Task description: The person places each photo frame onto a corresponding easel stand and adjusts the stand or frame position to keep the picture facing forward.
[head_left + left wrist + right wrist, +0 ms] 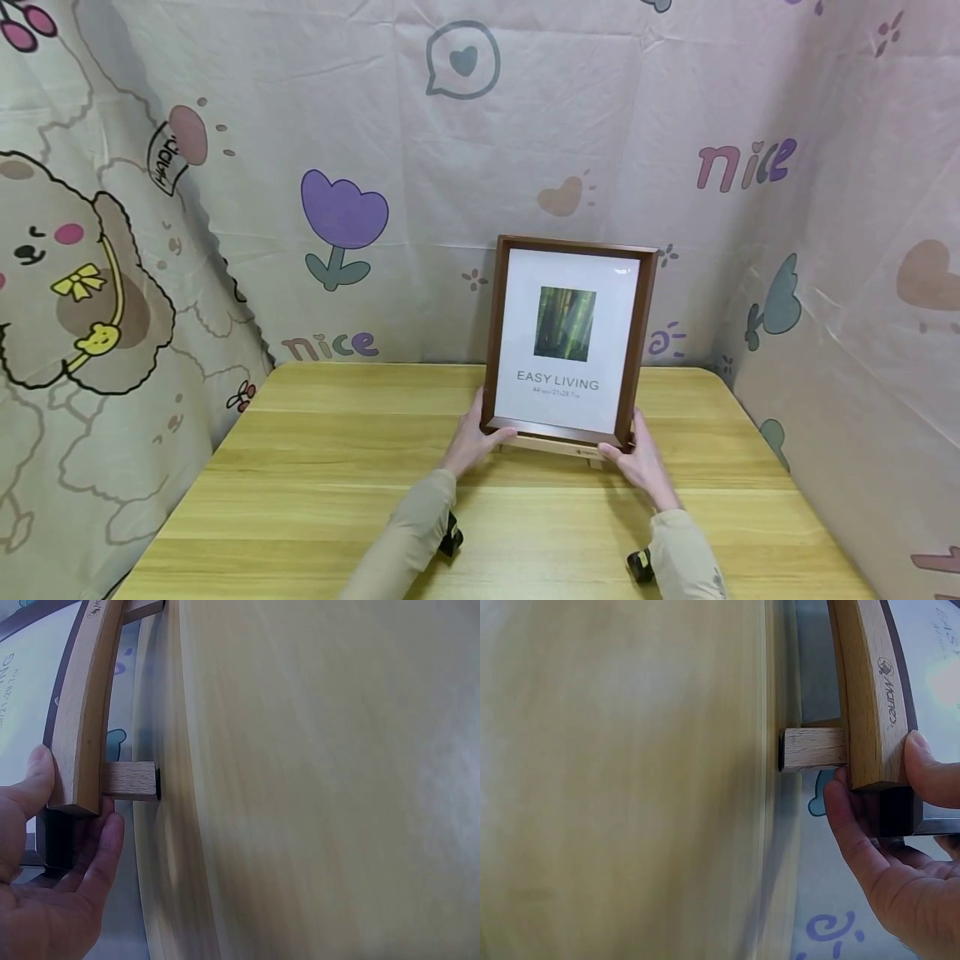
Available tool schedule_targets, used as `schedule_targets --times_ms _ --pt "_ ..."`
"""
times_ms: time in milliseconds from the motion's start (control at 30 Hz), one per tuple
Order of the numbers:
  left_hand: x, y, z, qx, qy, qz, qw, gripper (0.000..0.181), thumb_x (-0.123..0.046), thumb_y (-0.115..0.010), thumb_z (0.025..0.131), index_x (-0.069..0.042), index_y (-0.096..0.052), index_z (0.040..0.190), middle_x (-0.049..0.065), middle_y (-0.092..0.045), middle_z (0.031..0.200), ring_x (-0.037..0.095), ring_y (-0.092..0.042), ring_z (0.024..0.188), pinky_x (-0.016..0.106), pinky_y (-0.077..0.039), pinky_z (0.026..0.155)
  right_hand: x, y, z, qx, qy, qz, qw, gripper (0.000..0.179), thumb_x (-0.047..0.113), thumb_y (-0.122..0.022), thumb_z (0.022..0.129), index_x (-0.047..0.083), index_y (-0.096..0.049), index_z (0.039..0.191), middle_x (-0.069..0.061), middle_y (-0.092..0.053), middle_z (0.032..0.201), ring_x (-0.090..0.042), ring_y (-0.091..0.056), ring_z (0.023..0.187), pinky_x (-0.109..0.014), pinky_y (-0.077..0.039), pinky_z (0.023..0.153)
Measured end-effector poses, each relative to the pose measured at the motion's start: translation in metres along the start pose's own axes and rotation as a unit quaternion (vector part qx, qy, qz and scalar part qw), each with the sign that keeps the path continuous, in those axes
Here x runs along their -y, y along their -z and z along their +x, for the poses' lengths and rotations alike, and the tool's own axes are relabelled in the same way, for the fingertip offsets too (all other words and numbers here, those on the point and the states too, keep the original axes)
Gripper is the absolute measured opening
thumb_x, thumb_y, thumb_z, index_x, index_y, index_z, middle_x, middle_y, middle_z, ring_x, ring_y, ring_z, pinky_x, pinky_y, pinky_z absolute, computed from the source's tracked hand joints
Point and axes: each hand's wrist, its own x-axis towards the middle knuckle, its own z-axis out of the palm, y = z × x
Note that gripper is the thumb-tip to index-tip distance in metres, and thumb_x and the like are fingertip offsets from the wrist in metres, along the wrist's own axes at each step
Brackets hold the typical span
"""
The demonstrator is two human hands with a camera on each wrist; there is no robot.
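Observation:
A brown picture frame (pixel 570 429) with a white "EASY LIVING" sheet and a small green bamboo picture stands upright, leaning slightly back, on a small wooden easel (pixel 551 447). My left hand (pixel 471 437) grips its lower left corner, thumb on the front and fingers curled behind. At the lower right corner my right hand (pixel 641 462) holds it the same way. In the left wrist view the easel's ledge (pixel 84 712) runs under the frame, with a short leg (pixel 133 780) below. The right wrist view shows lettering on the ledge (pixel 874 712) and another leg (pixel 814 748).
A light wood table (pixel 337 467) lies under the easel, its back edge against a hanging cloth (pixel 420 167) printed with cartoons, flowers and "nice". The cloth also covers both sides. Black wrist devices sit at the left sleeve (pixel 408 529) and the right sleeve (pixel 678 550).

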Motion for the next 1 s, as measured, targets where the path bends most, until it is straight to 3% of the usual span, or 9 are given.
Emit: schedule_targets --times_ms 267,533,900,1000 --pt "0.003 0.004 -0.003 -0.007 0.0 0.003 1.0 0.103 -0.03 -0.08 0.087 0.0 -0.014 0.16 0.033 -0.037 0.156 0.048 -0.04 0.143 0.062 -0.034 0.118 0.002 -0.005 0.002 0.003 0.009 -0.007 0.9999 0.087 0.006 -0.074 0.088 -0.001 -0.019 0.156 -0.041 -0.046 0.143 -0.058 -0.053 0.124 -0.063 -0.045 0.107" --pt "0.004 0.009 -0.006 -0.012 0.025 0.0 0.9996 0.103 -0.034 -0.079 0.087 -0.005 -0.013 0.162 0.029 -0.033 0.16 0.046 -0.035 0.147 0.062 -0.03 0.12 0.003 -0.011 0.006 0.002 0.011 -0.001 0.9999 0.089 0.007 -0.074 0.088 -0.001 -0.019 0.157 -0.039 -0.045 0.145 -0.057 -0.053 0.125 -0.062 -0.045 0.108" --pt "0.004 0.015 -0.012 -0.029 0.026 0.014 0.9991 0.104 -0.038 -0.077 0.088 0.001 -0.013 0.16 0.034 -0.027 0.16 0.053 -0.032 0.145 0.068 -0.029 0.117 0.01 -0.017 0.009 0.005 0.019 0.005 0.9998 0.088 0.004 -0.074 0.087 -0.001 -0.02 0.156 -0.039 -0.048 0.141 -0.057 -0.055 0.123 -0.062 -0.046 0.107" --pt "0.004 0.016 -0.012 -0.028 0.041 0.004 0.9988 0.104 -0.034 -0.078 0.088 0.0 -0.012 0.16 0.032 -0.025 0.162 0.051 -0.029 0.147 0.066 -0.026 0.12 0.011 -0.017 0.009 0.006 0.024 0.005 0.9997 0.088 0.004 -0.074 0.087 -0.001 -0.02 0.156 -0.04 -0.049 0.14 -0.057 -0.056 0.123 -0.062 -0.046 0.107"
